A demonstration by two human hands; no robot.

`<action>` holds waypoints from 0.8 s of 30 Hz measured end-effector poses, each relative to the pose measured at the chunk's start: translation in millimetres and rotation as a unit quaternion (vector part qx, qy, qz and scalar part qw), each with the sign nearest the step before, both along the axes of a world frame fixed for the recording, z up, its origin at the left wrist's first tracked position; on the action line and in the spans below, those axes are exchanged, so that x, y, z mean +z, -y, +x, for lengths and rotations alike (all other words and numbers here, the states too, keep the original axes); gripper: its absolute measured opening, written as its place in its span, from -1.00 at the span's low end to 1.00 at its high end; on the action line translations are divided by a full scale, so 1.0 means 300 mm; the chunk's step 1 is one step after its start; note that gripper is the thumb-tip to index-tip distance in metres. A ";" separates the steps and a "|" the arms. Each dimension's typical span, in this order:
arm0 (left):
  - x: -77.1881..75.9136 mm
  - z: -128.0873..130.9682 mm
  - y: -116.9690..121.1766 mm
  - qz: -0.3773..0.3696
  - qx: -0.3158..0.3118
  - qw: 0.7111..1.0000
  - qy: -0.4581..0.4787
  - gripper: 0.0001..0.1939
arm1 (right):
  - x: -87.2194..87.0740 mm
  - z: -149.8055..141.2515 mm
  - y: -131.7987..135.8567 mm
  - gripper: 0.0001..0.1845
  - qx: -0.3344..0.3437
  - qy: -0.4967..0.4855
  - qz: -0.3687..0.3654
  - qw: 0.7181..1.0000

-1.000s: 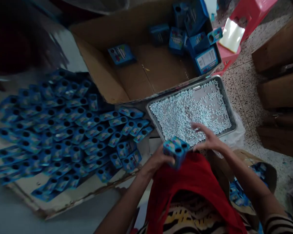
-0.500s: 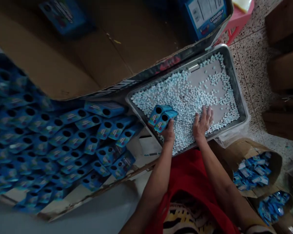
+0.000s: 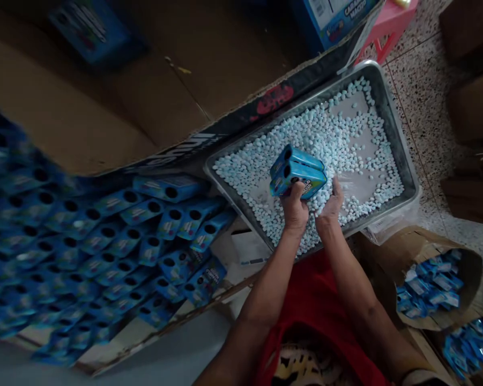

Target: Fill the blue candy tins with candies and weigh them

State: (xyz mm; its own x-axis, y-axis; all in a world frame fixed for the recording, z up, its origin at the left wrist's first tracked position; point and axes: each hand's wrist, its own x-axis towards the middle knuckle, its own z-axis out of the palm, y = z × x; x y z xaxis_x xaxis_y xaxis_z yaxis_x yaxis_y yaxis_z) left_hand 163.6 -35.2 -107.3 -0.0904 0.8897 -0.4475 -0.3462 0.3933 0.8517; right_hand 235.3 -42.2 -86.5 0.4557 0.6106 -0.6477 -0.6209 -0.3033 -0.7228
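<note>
My left hand (image 3: pixel 296 210) is wrapped round two small blue candy boxes (image 3: pixel 301 174) side by side. They are tilted over the metal tray (image 3: pixel 402 161), and a round dark hole shows in the end of each. Small pale blue and white candies (image 3: pixel 261 153) lie spread and heaped across the tray. Close to the boxes' right end, my right hand (image 3: pixel 330 208) is cupped with candies against its palm; some of its fingers are hidden by them.
Many blue boxes with round holes (image 3: pixel 104 236) are stacked on the left. A large cardboard carton (image 3: pixel 145 96) with blue boxes inside borders the tray's far side. At lower right, a brown paper sack (image 3: pixel 472 273) holds blue packets. A red stool (image 3: pixel 389 32) stands beyond the tray.
My left hand has brought the two boxes rightward, over the middle of the candies. My right hand has gone from lying spread on the candies to cupping some beside the boxes.
</note>
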 end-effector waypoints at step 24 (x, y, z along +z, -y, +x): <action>0.006 -0.303 -0.096 0.158 -0.152 0.950 -0.221 0.11 | 0.339 -0.035 -0.171 -0.52 0.135 0.237 0.195 0.942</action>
